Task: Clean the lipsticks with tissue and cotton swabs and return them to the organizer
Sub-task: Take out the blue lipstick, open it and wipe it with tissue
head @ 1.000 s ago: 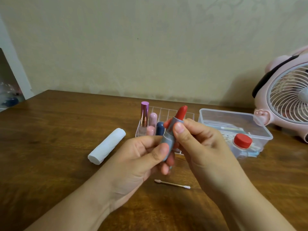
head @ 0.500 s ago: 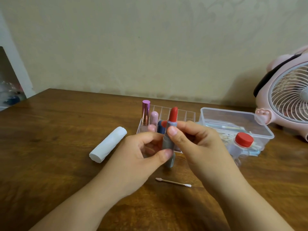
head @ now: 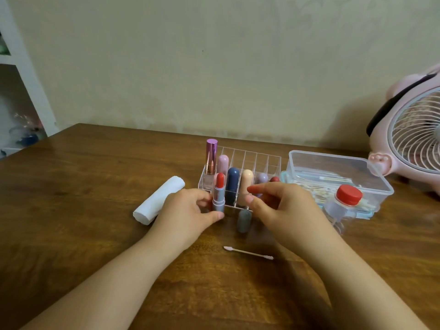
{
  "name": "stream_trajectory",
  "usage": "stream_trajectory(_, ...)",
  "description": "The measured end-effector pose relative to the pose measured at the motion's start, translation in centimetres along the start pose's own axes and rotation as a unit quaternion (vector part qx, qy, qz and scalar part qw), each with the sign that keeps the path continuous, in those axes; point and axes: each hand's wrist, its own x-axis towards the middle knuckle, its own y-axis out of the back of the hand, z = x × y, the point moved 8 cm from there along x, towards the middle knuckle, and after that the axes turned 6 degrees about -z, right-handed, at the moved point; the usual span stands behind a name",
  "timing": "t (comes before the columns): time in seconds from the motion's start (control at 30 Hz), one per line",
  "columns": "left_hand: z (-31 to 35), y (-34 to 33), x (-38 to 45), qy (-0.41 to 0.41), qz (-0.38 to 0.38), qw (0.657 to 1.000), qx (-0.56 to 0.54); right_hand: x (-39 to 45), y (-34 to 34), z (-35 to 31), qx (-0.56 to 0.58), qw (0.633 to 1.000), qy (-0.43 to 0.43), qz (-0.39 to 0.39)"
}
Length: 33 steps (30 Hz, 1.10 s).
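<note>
An open red lipstick in a grey-blue tube stands upright on the table in front of the clear organizer. My left hand holds its base between thumb and fingers. Its grey cap lies on the table just to the right. My right hand hovers beside the organizer's front with fingers loosely curled, holding nothing. Several capped lipsticks stand in the organizer. A used cotton swab lies near me. A white tissue roll lies to the left.
A clear plastic box of cotton swabs sits to the right of the organizer. A small bottle with a red cap stands in front of it. A pink fan occupies the far right. The wall runs along the table's back edge.
The lipstick has come down from mid-air and now stands on the table in my left hand. My right hand has let go of it and drawn to the right.
</note>
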Motion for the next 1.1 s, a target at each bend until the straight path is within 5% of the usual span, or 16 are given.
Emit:
stream_trajectory(0.5,0.4,0.0,-0.8,0.001,-0.004,1.0,0.014,0.0,-0.8,-1.3,-0.063,0.995,0.08,0.013)
stream_trajectory(0.7,1.1,6.3,-2.2,-0.035,0.198,0.975,0.099,-0.3,0.1,-1.5,-0.067,0.994,0.079,0.032)
stream_trajectory(0.83,-1.9,6.7,-0.4,0.09,0.1,0.944,0.302,-0.5,0.5,-1.7,-0.054,0.995,0.074,0.031)
stream_trajectory(1.1,-4.1,6.5,-1.2,0.113,0.094,0.966,0.213,-0.9,0.5,-2.5,-0.057,0.995,0.075,0.021)
